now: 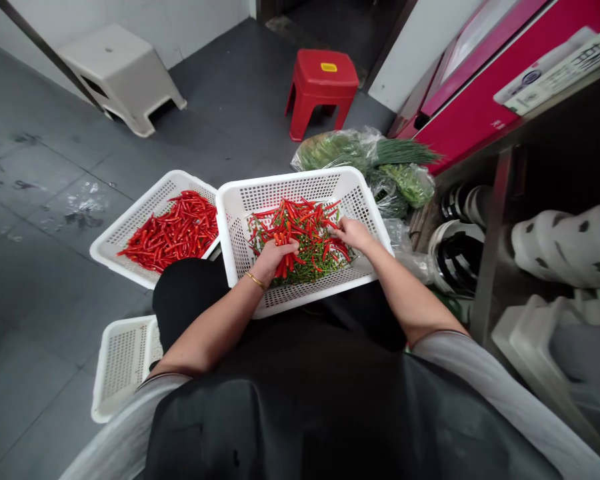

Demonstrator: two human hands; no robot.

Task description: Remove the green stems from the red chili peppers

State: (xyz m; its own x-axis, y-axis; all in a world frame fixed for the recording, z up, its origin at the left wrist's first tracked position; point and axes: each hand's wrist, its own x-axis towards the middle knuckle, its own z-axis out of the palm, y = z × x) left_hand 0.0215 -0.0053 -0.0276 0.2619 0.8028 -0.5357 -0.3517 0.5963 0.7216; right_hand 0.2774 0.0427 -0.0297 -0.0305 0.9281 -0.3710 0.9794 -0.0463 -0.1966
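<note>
A: Head view. What did the left hand (275, 257) hold?

B: Its fingers were curled around a bunch of red chilies (283, 265), near the front-left corner of the white basket (300, 183) on the lap.

A: And the right hand (351, 232)?

B: Its fingers were narrowly pinched on a chili at the right edge of the chili pile (305, 237). A second basket of red chilies (173, 230) lay on the floor, touching the first basket's left edge.
</note>
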